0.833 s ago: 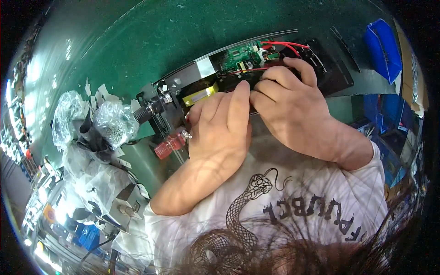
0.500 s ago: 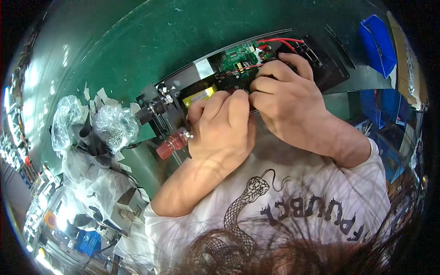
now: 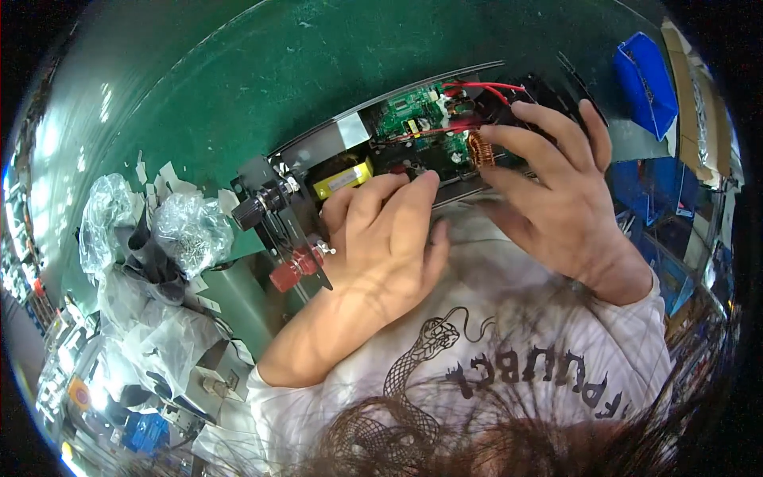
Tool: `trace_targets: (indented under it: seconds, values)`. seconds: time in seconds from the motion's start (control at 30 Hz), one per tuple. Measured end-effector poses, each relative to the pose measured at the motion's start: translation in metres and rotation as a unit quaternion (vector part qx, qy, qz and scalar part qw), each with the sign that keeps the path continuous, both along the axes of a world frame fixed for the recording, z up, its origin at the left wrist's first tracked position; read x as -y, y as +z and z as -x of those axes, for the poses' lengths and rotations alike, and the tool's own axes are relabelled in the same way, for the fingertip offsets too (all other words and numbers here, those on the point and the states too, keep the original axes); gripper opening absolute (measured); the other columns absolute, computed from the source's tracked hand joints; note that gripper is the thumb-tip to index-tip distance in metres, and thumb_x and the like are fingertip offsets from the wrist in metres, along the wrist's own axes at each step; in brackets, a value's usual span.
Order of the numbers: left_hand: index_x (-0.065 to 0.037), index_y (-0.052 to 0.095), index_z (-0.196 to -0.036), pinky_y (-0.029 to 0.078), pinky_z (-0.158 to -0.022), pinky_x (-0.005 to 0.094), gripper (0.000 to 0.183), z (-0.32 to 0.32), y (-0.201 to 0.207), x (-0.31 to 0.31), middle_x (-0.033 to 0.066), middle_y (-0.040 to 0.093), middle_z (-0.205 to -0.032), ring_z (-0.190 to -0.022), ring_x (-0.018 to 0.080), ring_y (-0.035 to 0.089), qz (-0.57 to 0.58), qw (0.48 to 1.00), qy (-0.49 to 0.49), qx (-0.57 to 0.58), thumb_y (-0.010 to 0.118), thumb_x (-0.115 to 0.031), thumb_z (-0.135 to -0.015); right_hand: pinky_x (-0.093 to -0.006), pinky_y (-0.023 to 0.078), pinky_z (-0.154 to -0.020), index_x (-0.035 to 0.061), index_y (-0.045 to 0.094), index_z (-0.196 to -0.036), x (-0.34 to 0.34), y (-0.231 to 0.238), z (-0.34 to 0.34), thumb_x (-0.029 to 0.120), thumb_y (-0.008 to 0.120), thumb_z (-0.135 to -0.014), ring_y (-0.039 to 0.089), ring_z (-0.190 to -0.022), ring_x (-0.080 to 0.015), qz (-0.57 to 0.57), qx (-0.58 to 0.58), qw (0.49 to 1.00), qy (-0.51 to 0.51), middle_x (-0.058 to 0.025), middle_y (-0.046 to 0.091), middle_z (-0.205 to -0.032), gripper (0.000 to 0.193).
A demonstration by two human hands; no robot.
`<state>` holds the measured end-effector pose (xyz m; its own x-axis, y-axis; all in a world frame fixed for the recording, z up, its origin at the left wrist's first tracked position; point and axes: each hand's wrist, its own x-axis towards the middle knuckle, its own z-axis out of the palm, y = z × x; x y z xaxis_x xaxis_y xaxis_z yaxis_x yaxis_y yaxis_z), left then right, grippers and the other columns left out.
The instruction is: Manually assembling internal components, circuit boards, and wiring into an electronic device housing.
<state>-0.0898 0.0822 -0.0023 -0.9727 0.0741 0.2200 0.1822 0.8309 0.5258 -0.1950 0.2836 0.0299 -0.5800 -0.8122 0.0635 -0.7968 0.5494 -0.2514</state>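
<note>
A long black metal case lies across the bench in front of me, its inside showing. It contains a green circuit board, a yellow block-shaped component and a copper-wound coil. Black and red terminal knobs stick out at its left end. My left hand curls its fingers over the case's near wall, the thumb outside; the fingertips are partly hidden. Over the right part, my right hand spreads its fingers with nothing visible between them, close to the coil and red wires.
Left of the case lie crumpled clear plastic bags and black wrapping. A blue bin stands at the far right beside cardboard. The green bench top stretches behind the case.
My right hand has come off the case's near edge, moved right and spread its fingers, uncovering the coil. The left hand stays at the near wall; the case has shifted slightly toward me.
</note>
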Motion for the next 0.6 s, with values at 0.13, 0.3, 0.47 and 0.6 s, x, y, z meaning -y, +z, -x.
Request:
trace_targets:
  seconds: [0.13,0.3,0.47,0.6]
  values:
    - [-0.003,0.057,-0.123,0.043,-0.089,0.0425,0.057,0.0008,-0.0025,-0.0011,0.0039,0.07,-0.101,-0.099,0.0245,0.062,0.029,0.999,-0.021,-0.008,0.079,-0.013,-0.071,-0.056,0.015,-0.118,0.0174,0.074,-0.096,-0.001,-0.003,0.0008,0.026,0.083,-0.067,0.038,-0.14,-0.0275,-0.009,0.057,0.998,0.009,0.0017,0.055,-0.142,0.031]
    - [-0.004,0.061,-0.118,0.043,-0.089,0.0423,0.051,0.0033,0.0026,-0.0031,0.0035,0.069,-0.101,-0.099,0.0239,0.063,0.055,0.998,-0.021,0.003,0.078,-0.015,-0.071,-0.0556,0.016,-0.117,0.0186,0.072,-0.092,0.0004,-0.0037,0.0004,0.029,0.083,-0.068,0.036,-0.141,-0.0287,-0.023,0.053,0.998,0.007,0.003,0.053,-0.144,0.028]
    - [-0.005,0.062,-0.118,0.043,-0.088,0.0424,0.051,0.0017,-0.001,-0.0002,0.0045,0.069,-0.102,-0.099,0.024,0.063,0.055,0.998,-0.027,-0.006,0.078,-0.015,-0.071,-0.0543,0.019,-0.115,0.0193,0.071,-0.09,0.0035,-0.0021,-0.0024,0.031,0.082,-0.067,0.035,-0.14,-0.0307,-0.043,0.036,0.998,0.025,0.0038,0.051,-0.146,0.027]
    - [-0.003,0.059,-0.122,0.043,-0.087,0.0427,0.053,0.0023,-0.0057,0.0006,0.0057,0.067,-0.104,-0.103,0.0251,0.06,0.064,0.997,-0.031,-0.006,0.076,-0.015,-0.073,-0.0549,0.021,-0.114,0.0183,0.07,-0.085,0.0023,-0.0042,0.007,0.03,0.082,-0.066,0.035,-0.139,-0.0312,-0.041,0.06,0.996,0.044,0.0023,0.05,-0.147,0.025]
